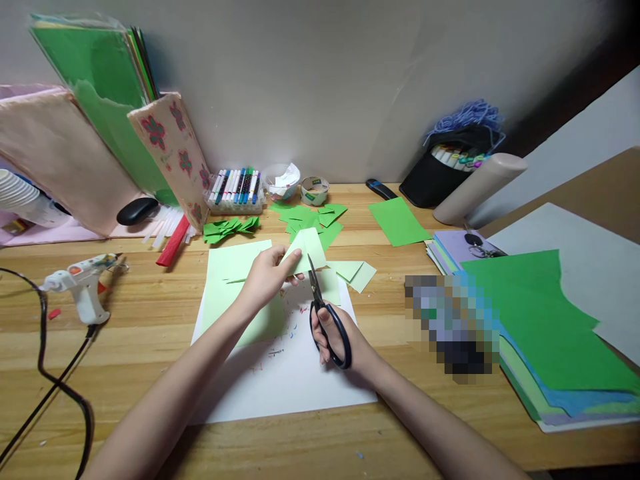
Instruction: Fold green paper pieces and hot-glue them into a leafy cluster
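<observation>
Between the thumb and fingers of my left hand (267, 273) is a folded piece of pale green paper (313, 245). My right hand (336, 340) grips black-handled scissors (345, 343), whose blades point up and meet the paper's lower edge. Whether the blades are cutting into it, I cannot tell. Under both hands lies a white sheet (300, 387) with small coloured marks. A larger pale green sheet (220, 293) rests on its left part. Pale green cut pieces (363, 275) lie just right of the held paper. Behind are bright green cut pieces (305, 220).
At left, a glue gun (83, 283) trails a black cable (43, 360). Along the wall stand a marker box (235, 193), a tape roll (315, 191) and a black pouch (425, 173). Stacked coloured paper (545, 320) fills the right side, beside a blurred-out object (450, 327).
</observation>
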The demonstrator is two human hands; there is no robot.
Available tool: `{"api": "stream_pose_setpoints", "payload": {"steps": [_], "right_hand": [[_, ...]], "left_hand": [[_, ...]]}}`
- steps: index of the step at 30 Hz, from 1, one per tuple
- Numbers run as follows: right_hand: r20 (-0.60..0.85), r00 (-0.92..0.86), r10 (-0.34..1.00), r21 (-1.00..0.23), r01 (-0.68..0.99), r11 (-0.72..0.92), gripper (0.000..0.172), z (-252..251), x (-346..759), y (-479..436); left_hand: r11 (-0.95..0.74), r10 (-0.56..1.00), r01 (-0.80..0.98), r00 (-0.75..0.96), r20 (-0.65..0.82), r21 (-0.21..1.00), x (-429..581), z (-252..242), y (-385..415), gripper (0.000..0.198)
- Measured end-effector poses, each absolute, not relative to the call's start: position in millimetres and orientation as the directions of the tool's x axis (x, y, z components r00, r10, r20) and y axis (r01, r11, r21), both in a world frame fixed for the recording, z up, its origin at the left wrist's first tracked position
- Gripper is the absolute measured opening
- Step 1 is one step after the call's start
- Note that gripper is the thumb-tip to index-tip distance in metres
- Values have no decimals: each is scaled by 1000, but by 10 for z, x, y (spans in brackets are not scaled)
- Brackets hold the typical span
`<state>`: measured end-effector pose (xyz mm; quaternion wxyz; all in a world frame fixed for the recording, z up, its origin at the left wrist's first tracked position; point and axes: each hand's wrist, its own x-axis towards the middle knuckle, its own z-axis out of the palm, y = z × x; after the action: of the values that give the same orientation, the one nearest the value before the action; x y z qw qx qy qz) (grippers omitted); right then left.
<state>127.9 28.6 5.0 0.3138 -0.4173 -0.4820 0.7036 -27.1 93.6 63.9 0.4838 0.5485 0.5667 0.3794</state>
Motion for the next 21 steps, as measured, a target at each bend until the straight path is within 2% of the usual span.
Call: {"api": "stream_pose_setpoints", "payload": {"steps": [4,8,14,21], "right_hand": [[-285,-562,777,-893,-137,-428,64,64,1255,268],[-275,-577,769,-878,-174,-445,67,64,1256,279],[-254,-555,792,-881,-205,-426,64,10,1243,282],[-282,-484,828,-899,-167,-404,59,8,1233,264]], "left_hand": [[55,995,394,57,-84,917,-296,611,927,37],[-26,996,507,90,-23,862,-264,634,892,38],[-2,994,527,93,-55,850,-222,656,871,38],[1,995,512,89,-54,859,-216,639,875,38]]}}
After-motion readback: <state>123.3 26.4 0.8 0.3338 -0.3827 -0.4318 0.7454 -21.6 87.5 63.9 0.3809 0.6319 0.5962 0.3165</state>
